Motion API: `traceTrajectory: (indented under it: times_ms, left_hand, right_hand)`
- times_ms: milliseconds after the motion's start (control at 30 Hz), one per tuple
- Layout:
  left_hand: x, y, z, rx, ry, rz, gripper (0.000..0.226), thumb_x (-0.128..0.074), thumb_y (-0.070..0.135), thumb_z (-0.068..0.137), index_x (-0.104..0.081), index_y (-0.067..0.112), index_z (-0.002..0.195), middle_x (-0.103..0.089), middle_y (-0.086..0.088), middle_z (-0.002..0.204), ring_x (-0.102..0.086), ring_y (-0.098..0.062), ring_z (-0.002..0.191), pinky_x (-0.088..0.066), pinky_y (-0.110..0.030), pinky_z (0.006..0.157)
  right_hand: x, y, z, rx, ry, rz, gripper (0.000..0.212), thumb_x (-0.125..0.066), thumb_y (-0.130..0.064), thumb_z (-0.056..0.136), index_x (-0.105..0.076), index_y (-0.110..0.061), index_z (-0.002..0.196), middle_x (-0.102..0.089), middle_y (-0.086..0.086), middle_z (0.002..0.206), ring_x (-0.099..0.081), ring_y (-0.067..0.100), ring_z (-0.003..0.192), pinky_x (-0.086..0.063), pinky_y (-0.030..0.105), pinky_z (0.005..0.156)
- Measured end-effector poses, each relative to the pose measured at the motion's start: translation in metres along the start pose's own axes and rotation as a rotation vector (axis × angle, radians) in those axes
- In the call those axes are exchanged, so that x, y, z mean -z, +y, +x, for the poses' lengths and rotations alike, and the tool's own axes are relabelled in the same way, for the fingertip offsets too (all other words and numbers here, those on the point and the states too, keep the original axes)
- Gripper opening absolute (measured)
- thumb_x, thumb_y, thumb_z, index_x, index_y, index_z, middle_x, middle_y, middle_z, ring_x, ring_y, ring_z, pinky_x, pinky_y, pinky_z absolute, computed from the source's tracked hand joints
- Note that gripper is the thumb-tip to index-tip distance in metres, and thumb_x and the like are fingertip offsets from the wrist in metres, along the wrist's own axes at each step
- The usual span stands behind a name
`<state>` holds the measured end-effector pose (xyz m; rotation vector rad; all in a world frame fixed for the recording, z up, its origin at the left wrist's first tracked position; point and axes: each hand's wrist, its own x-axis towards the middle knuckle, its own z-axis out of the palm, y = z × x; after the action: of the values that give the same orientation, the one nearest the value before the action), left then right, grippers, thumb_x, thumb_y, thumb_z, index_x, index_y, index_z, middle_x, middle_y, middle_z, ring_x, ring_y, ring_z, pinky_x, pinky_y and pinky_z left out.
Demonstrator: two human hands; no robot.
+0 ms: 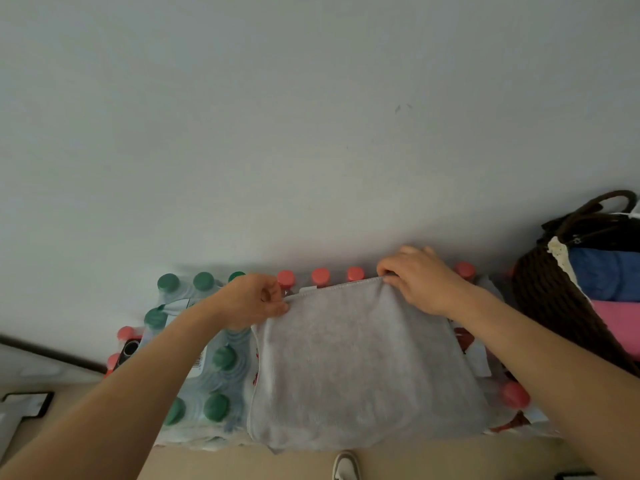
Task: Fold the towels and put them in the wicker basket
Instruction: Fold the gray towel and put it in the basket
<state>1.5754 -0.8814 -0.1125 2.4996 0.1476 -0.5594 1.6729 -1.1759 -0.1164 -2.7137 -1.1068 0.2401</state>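
a grey towel (360, 368) lies spread over shrink-wrapped packs of bottles that stand on the floor (242, 462) against a pale wall (311, 116). the towel looks already doubled: its far edge shows a stitched hem with a small tag near the left corner, and its near edge hangs a little over the front of the packs.

the left hand (254, 299) pinches the far left corner of the towel between thumb and curled fingers. the right hand (420, 278) pinches the far right corner the same way, knuckles up, with the thumb tucked under the hem. both forearms reach in from the bottom of the view, one on each side of the cloth.

the green-capped bottles (224, 357) sit to the left of the towel and are partly uncovered. the red-capped bottles (320, 276) show in a row just beyond the far hem and again at the right edge of the towel.

the wicker basket (550, 299) stands at the right, near the packs, dark brown with a looped handle (609, 202) and a cream lining (562, 258) at its rim. inside it lie a folded blue towel (606, 275) and, just nearer the camera, a pink towel (620, 323).

the toe of a shoe (344, 465) shows at the bottom edge, below the towel.
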Motion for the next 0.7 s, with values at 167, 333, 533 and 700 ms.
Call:
traceTrajectory:
  times_ms: [167, 333, 533, 700]
  left_hand:
    - [0.005, -0.002, 0.002, -0.022, 0.146, -0.001, 0.019, -0.076, 0.033, 0.076, -0.061, 0.021, 0.073, -0.062, 0.001, 0.072, -0.050, -0.010, 0.063, -0.043, -0.026, 0.062]
    - [0.007, 0.000, 0.003, 0.000, 0.321, -0.079, 0.022, -0.081, 0.026, 0.072, -0.062, 0.028, 0.063, -0.062, 0.002, 0.068, -0.051, -0.009, 0.064, -0.040, -0.024, 0.059]
    - [0.009, 0.005, 0.007, -0.136, 0.520, 0.016, 0.015, -0.075, 0.028, 0.079, -0.062, 0.026, 0.086, -0.056, 0.006, 0.070, -0.051, -0.011, 0.064, -0.041, -0.025, 0.061]
    - [0.021, 0.005, 0.010, -0.363, 0.707, 0.244, 0.028, -0.059, 0.043, 0.085, -0.073, 0.019, 0.081, -0.064, 0.003, 0.075, -0.062, -0.019, 0.064, -0.050, -0.031, 0.058]
  right_hand:
    - [0.004, 0.007, 0.000, -0.051, -0.011, 0.000, 0.020, -0.045, -0.036, 0.098, -0.062, -0.030, 0.091, -0.061, -0.018, 0.083, -0.048, 0.009, 0.090, -0.033, 0.039, 0.092]
    - [0.027, 0.016, 0.001, -0.155, -0.197, 0.211, 0.027, -0.070, -0.032, 0.085, -0.069, -0.026, 0.111, -0.068, -0.013, 0.106, -0.059, 0.006, 0.096, -0.045, 0.027, 0.087]
    - [0.034, 0.026, 0.001, -0.168, -0.032, -0.039, 0.021, -0.060, -0.040, 0.090, -0.072, -0.022, 0.090, -0.069, -0.007, 0.084, -0.061, 0.013, 0.077, -0.051, 0.036, 0.075]
    - [0.041, 0.032, -0.002, -0.178, 0.080, -0.110, 0.037, -0.051, -0.038, 0.095, -0.060, -0.018, 0.065, -0.059, -0.004, 0.063, -0.054, 0.017, 0.061, -0.049, 0.036, 0.062]
